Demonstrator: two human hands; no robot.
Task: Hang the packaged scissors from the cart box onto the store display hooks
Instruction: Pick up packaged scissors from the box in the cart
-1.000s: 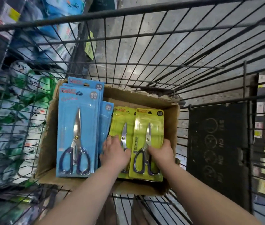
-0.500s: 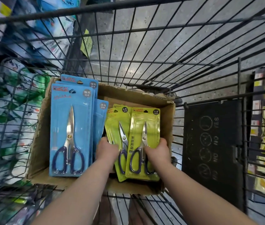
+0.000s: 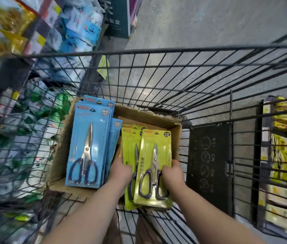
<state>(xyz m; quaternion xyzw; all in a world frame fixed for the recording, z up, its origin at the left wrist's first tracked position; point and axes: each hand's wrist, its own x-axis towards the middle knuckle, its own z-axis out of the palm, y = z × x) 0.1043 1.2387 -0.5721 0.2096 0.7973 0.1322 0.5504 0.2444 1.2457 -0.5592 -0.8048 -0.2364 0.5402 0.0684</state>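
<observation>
The blue scissor packs (image 3: 88, 148) lie untouched in the cardboard box (image 3: 156, 118) (inside the cart (image 3: 156, 67)). The left hand (image 3: 120, 170) and right hand (image 3: 173, 175) clasp the green scissor packs (image 3: 154, 166) at both edges; nothing is hung yet.

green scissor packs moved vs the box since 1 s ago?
Yes. The green packs, held by both hands, have come toward the person: their bottom edge now overhangs the box's near wall.

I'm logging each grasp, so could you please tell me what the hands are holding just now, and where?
Both hands grip the stack of green scissor packs by its lower side edges: left hand on the left edge, right hand on the right.
</observation>
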